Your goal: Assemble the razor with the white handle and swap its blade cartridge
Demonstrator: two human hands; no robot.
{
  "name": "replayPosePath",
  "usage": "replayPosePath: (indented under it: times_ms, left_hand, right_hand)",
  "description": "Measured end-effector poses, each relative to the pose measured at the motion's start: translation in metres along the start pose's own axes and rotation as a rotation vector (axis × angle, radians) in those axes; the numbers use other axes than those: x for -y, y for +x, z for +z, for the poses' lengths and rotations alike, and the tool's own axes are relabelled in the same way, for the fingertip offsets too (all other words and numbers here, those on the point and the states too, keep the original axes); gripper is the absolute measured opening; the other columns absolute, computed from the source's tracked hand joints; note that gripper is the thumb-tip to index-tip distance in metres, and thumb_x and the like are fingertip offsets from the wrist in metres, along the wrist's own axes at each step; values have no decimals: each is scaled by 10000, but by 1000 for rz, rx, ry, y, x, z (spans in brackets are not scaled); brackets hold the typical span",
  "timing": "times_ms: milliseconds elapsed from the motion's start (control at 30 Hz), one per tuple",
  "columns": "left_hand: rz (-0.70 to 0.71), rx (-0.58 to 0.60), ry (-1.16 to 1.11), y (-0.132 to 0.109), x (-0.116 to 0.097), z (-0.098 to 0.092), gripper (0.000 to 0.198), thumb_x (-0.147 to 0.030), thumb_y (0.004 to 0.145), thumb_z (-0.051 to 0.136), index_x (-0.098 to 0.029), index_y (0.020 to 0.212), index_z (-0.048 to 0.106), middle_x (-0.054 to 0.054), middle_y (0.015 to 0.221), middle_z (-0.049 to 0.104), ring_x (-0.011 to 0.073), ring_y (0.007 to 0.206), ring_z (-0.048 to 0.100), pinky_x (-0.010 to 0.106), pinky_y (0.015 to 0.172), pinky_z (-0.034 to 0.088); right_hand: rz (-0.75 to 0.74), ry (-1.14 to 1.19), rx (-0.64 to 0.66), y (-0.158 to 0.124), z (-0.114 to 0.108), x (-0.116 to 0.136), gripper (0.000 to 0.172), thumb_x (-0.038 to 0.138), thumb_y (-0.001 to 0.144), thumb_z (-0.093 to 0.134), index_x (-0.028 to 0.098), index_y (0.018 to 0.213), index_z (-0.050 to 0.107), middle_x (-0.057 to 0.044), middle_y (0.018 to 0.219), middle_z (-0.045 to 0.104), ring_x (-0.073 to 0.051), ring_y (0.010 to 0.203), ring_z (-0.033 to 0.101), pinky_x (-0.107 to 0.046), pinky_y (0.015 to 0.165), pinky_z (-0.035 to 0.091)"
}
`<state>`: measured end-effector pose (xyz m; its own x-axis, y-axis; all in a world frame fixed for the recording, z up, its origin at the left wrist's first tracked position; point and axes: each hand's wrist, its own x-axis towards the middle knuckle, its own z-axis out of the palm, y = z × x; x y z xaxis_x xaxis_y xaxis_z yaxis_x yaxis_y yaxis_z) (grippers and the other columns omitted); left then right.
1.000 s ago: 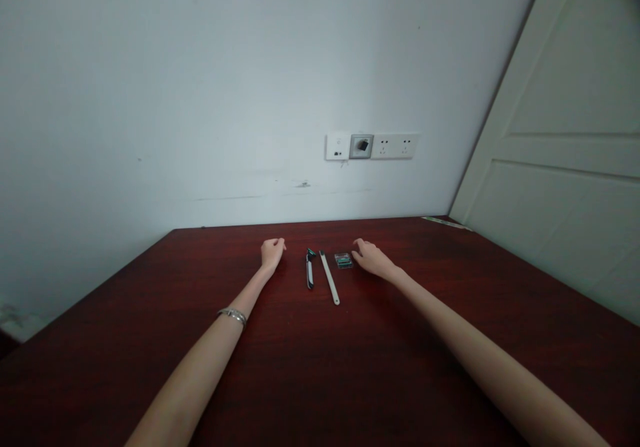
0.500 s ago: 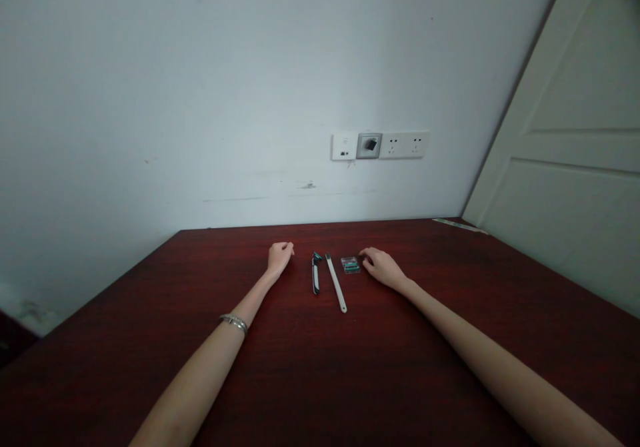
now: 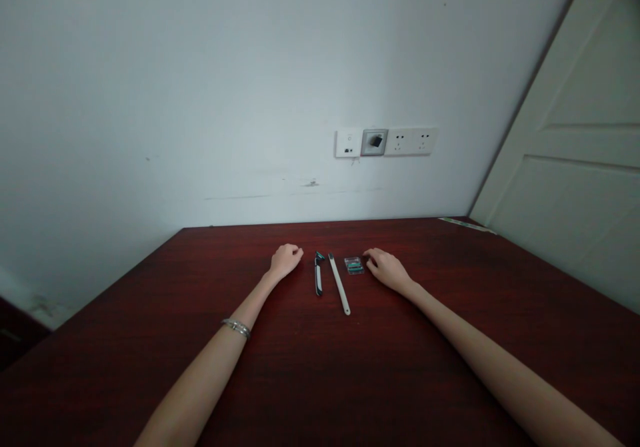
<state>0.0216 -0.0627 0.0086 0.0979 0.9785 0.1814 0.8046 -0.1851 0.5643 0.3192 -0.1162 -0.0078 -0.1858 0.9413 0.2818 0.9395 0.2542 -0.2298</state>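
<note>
Both my arms stretch far out over a dark red wooden table (image 3: 320, 380). My left hand (image 3: 286, 259) rests on the wood with its fingers loosely curled and nothing in them, just left of a black-and-teal razor (image 3: 318, 275). A thin white stick-like handle (image 3: 339, 284) lies beside the razor. My right hand (image 3: 386, 268) lies palm down with its fingers bent, its fingertips right next to a small clear pack of teal razor cartridges (image 3: 354, 265). A metal bracelet (image 3: 236, 327) circles my left wrist.
A white wall rises behind the table, with a row of sockets and a switch plate (image 3: 385, 142). A white panelled door (image 3: 575, 167) stands at the right. A pale strip (image 3: 465, 224) lies at the table's far right corner.
The view has shifted a little to the left and down. My left hand has slid slightly nearer the razor; my right hand stays by the cartridge pack.
</note>
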Motion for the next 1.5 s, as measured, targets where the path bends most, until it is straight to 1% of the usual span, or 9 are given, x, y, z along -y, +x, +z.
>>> replayPosePath:
  times_ms: [233,367,600,767,900,1033,1233,1367,1500]
  left_hand:
    - [79,345,-91,5,-19,-38,289,-363,718,555,-126,578,645,37,510,611,104,399,487,206,421,327]
    - [93,509,-75,-5,-38,-35,249,-344,681,590,-129,570,647,34,490,607,103,370,476,208,390,301]
    - [7,343,183,-20,-56,-5,389,-411,697,599,-185,388,532,42,426,567,170,461,548,278,552,406]
    - [-45,201,117,-22,-56,2,308,-386,559,728,-195,433,522,35,463,564,213,572,592,278,584,395]
    - [-55,259,135,-20,-53,6,312,-390,605,687,-188,447,508,54,507,568,225,594,592,276,545,367]
    - [-45,279,117,-17,-51,7,296,-345,624,663,-176,445,499,15,440,490,181,541,554,247,511,340]
    - [-16,296,99,-15,-53,-1,258,-258,667,593,-161,451,489,-25,403,393,124,481,480,222,481,306]
    - [-12,307,65,-12,-56,-15,329,-337,725,546,-158,457,481,-21,391,384,108,399,418,228,430,283]
    - [1,328,-59,-8,-62,-31,357,-409,745,549,-139,513,518,-28,414,401,69,347,330,217,382,227]
  right_hand:
    - [5,-15,-4,1,1,-1,279,214,874,394,186,1065,595,-81,1081,634,-198,920,613,-263,753,424]
    - [7,-18,-7,1,1,-1,275,222,877,392,189,1062,593,-79,1076,635,-196,911,614,-261,745,420]
    - [2,-21,-10,1,0,-1,278,217,878,383,184,1057,594,-79,1068,633,-199,898,614,-267,729,419]
    - [-3,-17,-15,1,0,-1,278,220,876,385,184,1054,595,-76,1064,634,-196,892,615,-263,723,418]
    - [-7,-16,-27,1,2,-2,280,215,868,388,179,1050,599,-74,1055,635,-198,879,619,-263,718,418]
    - [-13,-9,-37,1,3,-3,281,216,867,390,175,1042,606,-79,1042,638,-201,873,621,-267,723,422]
    - [-21,17,-63,1,5,-4,313,204,859,393,176,1096,595,-87,1067,637,-209,888,622,-278,723,436]
    - [-14,95,-154,1,6,-6,404,216,854,395,180,1241,505,-93,1130,616,-207,887,616,-292,732,448]
    - [34,301,-318,4,1,-4,406,239,824,436,168,1214,525,-67,895,649,-196,764,607,-311,730,452]
